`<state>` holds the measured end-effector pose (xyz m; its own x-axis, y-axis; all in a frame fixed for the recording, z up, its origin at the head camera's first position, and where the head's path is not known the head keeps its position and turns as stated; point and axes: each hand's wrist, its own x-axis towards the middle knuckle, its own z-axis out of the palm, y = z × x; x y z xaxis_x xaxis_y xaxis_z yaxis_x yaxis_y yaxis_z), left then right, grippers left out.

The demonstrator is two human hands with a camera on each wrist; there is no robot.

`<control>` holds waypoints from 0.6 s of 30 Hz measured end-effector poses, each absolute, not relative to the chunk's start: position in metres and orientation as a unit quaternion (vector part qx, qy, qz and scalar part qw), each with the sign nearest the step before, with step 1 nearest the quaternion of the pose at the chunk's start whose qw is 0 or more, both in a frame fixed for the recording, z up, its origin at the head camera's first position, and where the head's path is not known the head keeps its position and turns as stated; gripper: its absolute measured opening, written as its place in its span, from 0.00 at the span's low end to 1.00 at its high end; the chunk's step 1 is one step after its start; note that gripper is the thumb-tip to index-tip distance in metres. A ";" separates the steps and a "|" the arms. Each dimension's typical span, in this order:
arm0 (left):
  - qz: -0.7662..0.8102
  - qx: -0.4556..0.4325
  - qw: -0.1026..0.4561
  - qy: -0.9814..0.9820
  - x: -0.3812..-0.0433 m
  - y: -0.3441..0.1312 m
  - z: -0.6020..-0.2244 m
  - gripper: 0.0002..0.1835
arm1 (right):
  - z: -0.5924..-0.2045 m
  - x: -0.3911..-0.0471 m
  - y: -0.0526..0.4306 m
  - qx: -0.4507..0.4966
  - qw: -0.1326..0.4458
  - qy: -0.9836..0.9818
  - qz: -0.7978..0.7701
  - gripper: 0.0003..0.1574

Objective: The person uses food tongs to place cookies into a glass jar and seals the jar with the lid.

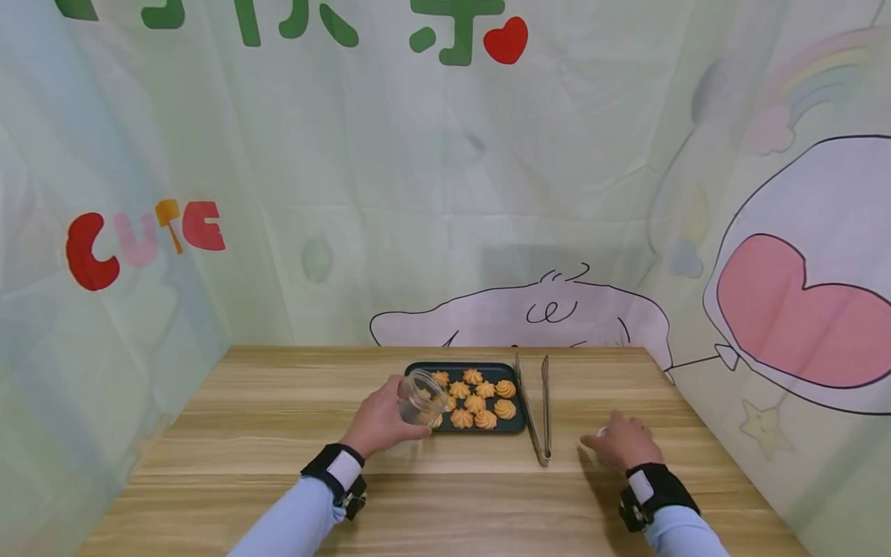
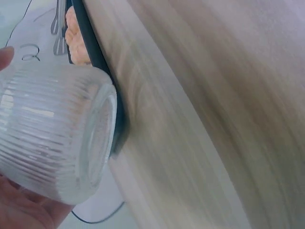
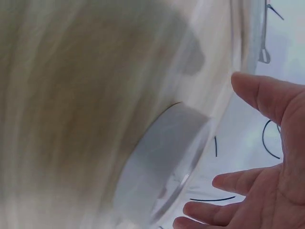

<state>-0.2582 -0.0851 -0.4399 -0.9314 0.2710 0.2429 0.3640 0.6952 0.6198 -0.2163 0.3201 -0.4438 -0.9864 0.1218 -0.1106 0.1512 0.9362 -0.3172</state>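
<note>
My left hand (image 1: 381,422) grips a clear ribbed jar (image 1: 418,401) at the left end of a dark tray (image 1: 461,364). The jar is tilted, its round mouth facing up toward the head camera, and in the left wrist view no contents can be made out through its ribbed wall (image 2: 45,129). Swirl-shaped cookies (image 1: 476,403) lie on the tray. On the right, my right hand (image 1: 623,441) hovers with spread fingers beside a round white lid (image 3: 157,164) on the table. Its palm and thumb stand apart from the lid in the right wrist view.
Metal tongs (image 1: 546,414) lie against the tray's right end, their hinged end toward me. The wooden table (image 1: 292,503) meets a printed cloth backdrop (image 1: 445,193) at the back and both sides.
</note>
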 end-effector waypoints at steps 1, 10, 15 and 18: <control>-0.358 -0.165 0.069 -0.916 -0.260 -0.087 -0.441 0.45 | -0.443 -0.216 0.319 0.070 0.043 0.983 -0.165 0.55; -0.432 -0.079 0.085 -0.894 -0.271 -0.103 -0.447 0.50 | -0.438 -0.217 0.309 0.087 0.038 0.980 -0.172 0.53; -0.459 -0.033 0.075 -0.885 -0.275 -0.113 -0.451 0.54 | -0.439 -0.218 0.309 0.097 0.036 0.979 -0.173 0.52; -0.483 -0.008 0.065 -0.873 -0.275 -0.117 -0.454 0.55 | -0.438 -0.217 0.308 0.098 0.034 0.979 -0.178 0.52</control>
<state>-0.2752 -0.1172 -0.4535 -0.9914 -0.0484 0.1213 0.0770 0.5337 0.8421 -0.2173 0.3084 -0.4382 -0.9785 0.1796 -0.1016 0.2038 0.9177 -0.3410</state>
